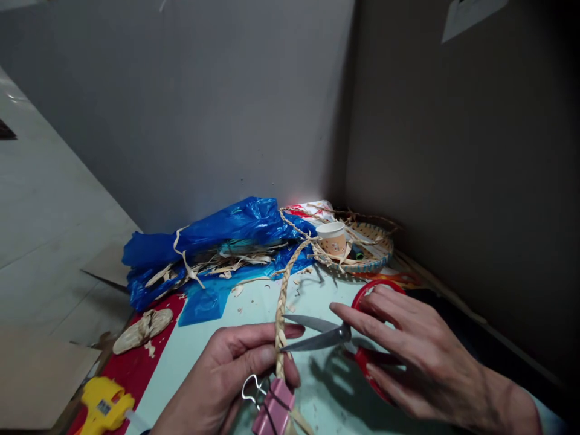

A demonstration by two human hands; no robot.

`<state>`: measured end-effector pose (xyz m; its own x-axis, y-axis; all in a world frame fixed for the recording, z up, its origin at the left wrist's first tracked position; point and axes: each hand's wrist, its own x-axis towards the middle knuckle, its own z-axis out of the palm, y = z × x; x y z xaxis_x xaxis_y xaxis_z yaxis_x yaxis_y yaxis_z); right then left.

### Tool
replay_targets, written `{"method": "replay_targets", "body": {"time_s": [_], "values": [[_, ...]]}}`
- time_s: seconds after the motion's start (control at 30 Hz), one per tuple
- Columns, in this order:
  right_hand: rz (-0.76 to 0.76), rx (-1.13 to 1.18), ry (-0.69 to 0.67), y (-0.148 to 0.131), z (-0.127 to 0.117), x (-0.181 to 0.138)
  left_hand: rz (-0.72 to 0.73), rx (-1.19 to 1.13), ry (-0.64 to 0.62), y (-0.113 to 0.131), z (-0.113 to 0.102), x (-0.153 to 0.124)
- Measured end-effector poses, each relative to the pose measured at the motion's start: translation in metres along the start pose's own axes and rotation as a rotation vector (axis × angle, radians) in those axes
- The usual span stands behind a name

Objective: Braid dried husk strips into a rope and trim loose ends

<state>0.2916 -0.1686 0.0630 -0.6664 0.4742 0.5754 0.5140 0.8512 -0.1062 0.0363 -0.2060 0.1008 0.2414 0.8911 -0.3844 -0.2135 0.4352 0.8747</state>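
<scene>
Between the thumb and fingers of my left hand (244, 362) is a braided straw cord (283, 290), which runs up and away toward the basket. Just below those fingers a pink binder clip (275, 408) grips the braid's lower end, with loose strands beneath it. My right hand (417, 350) has its fingers in the red handles of a pair of scissors (317, 332). The scissor blades are spread apart, with their tips at the braid's right edge, close to my left fingertips.
A blue plastic bag (212, 226) with dry straw lies at the back. A woven basket (383, 257) holds a paper cup (332, 240) and strips. To the left are a small woven slipper (142, 331) and a yellow glue gun (103, 403). Grey walls enclose the table (247, 308).
</scene>
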Motion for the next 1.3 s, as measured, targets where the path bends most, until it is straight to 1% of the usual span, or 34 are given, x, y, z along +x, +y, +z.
{"method": "replay_targets", "body": {"time_s": [0.13, 0.27, 0.3, 0.37, 0.5, 0.6, 0.83, 1.03, 1.2, 1.3], "values": [[-0.008, 0.009, 0.004, 0.002, 0.000, -0.002, 0.033, 0.061, -0.015, 0.000, -0.004, 0.002], [0.008, -0.029, 0.037, 0.005, 0.000, -0.003, 0.136, -0.002, -0.144, -0.001, -0.006, 0.005], [0.011, -0.032, 0.039, 0.006, 0.000, -0.003, 0.143, -0.020, -0.170, -0.001, -0.006, 0.006], [0.001, -0.027, 0.044, 0.006, 0.001, -0.002, 0.144, -0.031, -0.186, -0.001, -0.005, 0.005], [-0.038, -0.008, 0.068, 0.004, 0.003, 0.000, 0.141, 0.014, -0.158, 0.000, -0.002, 0.002], [-0.031, 0.010, 0.063, 0.001, 0.005, -0.001, 0.145, 0.048, -0.155, 0.000, -0.001, 0.002], [-0.072, 0.031, 0.047, -0.009, 0.010, 0.001, 0.064, 0.078, -0.122, -0.005, 0.010, 0.002], [-0.065, -0.006, 0.098, -0.014, 0.013, -0.002, 0.089, 0.255, 0.016, -0.004, 0.010, -0.002], [-0.062, 0.016, 0.072, -0.014, 0.015, -0.003, 0.081, 0.375, 0.016, 0.000, 0.010, -0.006], [-0.074, 0.023, 0.093, -0.014, 0.017, -0.001, 0.072, 0.418, 0.024, 0.003, 0.013, -0.008]]}}
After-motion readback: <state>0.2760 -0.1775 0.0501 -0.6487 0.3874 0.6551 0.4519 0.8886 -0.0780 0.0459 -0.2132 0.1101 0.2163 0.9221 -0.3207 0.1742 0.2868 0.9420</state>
